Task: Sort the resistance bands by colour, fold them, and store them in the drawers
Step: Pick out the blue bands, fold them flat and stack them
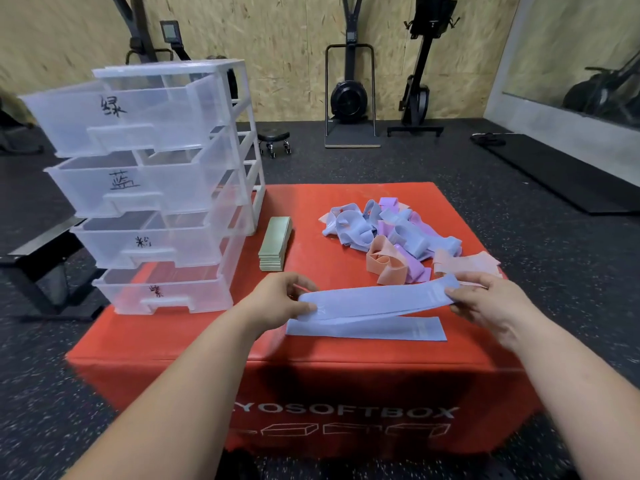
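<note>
Head view: left hand (281, 299) and right hand (485, 301) are pinching opposite ends of a pale blue band (374, 299), holding it stretched flat over another blue band (367, 329) lying on the red box (346, 375). Beyond, a folded green stack (275, 244) is sitting near a tangled pile (388, 233) of blue, purple and peach bands. The box front is showing "YOSOFTBOX"; the drawers (149, 181) are wearing handwritten 绿, 蓝, 粉, 紫.

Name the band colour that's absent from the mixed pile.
Green: the green stack lies folded beside the drawer unit; the mixed pile shows only blue, purple and pink.
</note>
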The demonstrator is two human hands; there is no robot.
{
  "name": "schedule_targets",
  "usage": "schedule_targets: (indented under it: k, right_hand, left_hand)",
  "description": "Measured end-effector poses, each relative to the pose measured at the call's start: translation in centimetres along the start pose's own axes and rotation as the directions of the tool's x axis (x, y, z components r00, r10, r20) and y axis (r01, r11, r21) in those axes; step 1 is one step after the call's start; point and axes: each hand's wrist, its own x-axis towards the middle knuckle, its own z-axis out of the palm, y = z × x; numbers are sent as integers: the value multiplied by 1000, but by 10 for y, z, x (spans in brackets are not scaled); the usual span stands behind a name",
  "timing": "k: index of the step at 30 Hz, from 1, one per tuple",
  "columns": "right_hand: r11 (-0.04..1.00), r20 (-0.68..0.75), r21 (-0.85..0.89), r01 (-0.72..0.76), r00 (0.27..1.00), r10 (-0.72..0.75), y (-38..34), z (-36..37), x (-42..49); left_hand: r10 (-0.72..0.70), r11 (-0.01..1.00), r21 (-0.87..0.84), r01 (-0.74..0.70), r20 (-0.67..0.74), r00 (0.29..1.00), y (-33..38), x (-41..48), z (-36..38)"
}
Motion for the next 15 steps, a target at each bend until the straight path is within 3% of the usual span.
schedule_targets:
  k: [6,15]
  right_hand:
    - [989,25,-139,-49,998,53,14,0,1]
    - [947,53,-321,14,999,3,24,8,0]
  left_hand:
    - [-38,999,-2,38,-177,983,-7,-4,3]
    - [-35,996,72,50,-204,978,-21,3,3]
